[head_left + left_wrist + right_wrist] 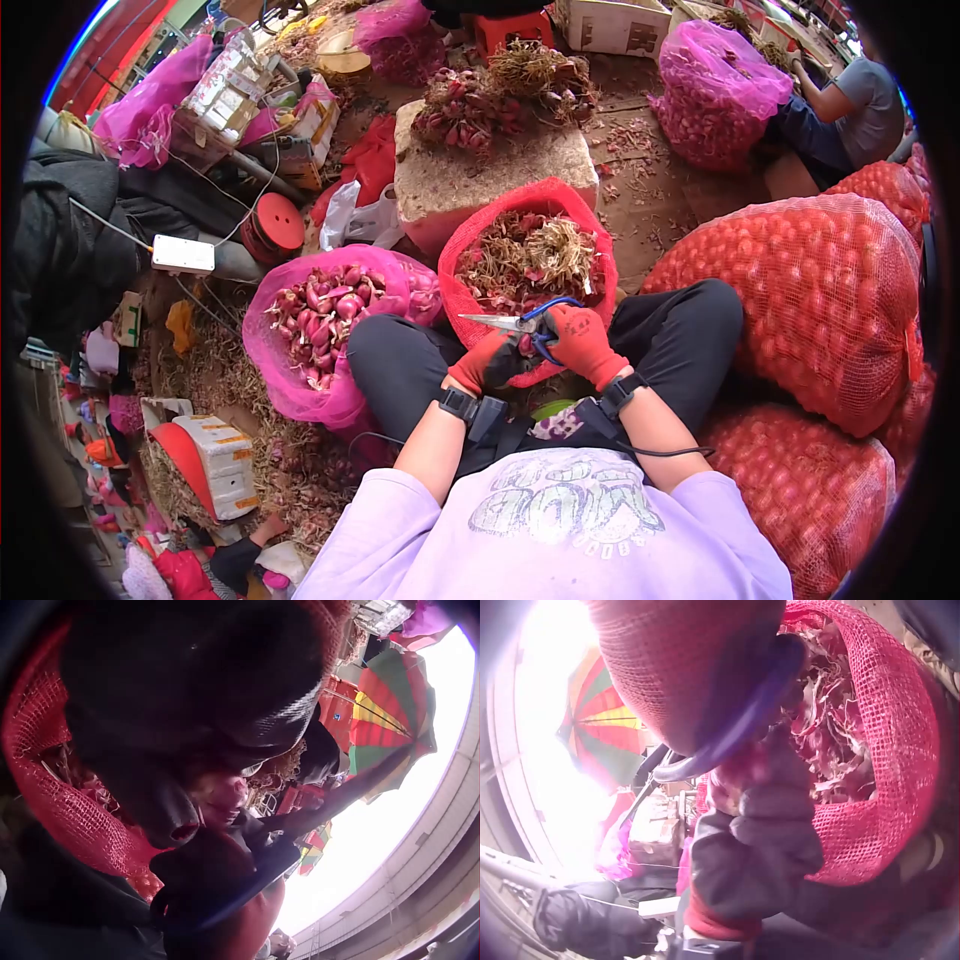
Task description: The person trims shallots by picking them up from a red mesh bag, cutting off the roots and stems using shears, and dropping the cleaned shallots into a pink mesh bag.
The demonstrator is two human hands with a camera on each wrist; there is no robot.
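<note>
Curling round scissors (pixel 520 323), right hand (pixel 583 343) w/ tight grip.

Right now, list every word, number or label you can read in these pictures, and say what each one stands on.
Nothing reads with certainty.
Lilac shirt: large pale print on the front, distorted, letters not legible.
Printed carton at lower left: markings too small to read.
Box at top: print too blurred.
Both wrist views: no text.

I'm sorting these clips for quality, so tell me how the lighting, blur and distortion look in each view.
Head view: even daylight, sharp, strong fisheye with black corners; scissors clear. Left wrist view: left hand dark, blurred against blown-out sky. Right wrist view: glare at left, right hand soft and too close, red mesh sack sharper.
</note>
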